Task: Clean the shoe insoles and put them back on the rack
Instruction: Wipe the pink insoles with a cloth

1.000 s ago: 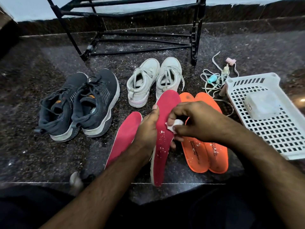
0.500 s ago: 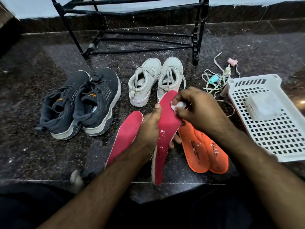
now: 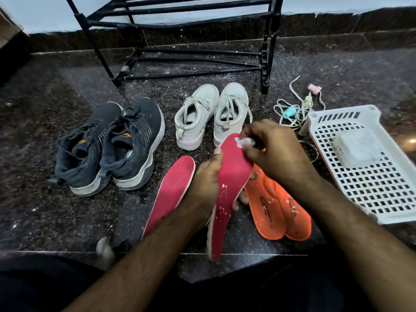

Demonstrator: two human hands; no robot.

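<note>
Wiping a pink insole

Gripping the raised pink foam insole [image 3: 229, 183] mid-length, the left hand [image 3: 206, 183] tilts it above the dark speckled stone floor [image 3: 45, 210]; the right hand [image 3: 273, 152] pinches what looks like a white crumpled wipe [image 3: 245, 142] against its toe.

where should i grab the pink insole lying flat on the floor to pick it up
Take the pink insole on the floor by its bare toe end, from the left. It lies flat, so pinch across the thin rim there; the left hand covers its right edge.

Dark speckled granite floor [image 3: 45, 154], pale wall [image 3: 45, 14] behind
</note>
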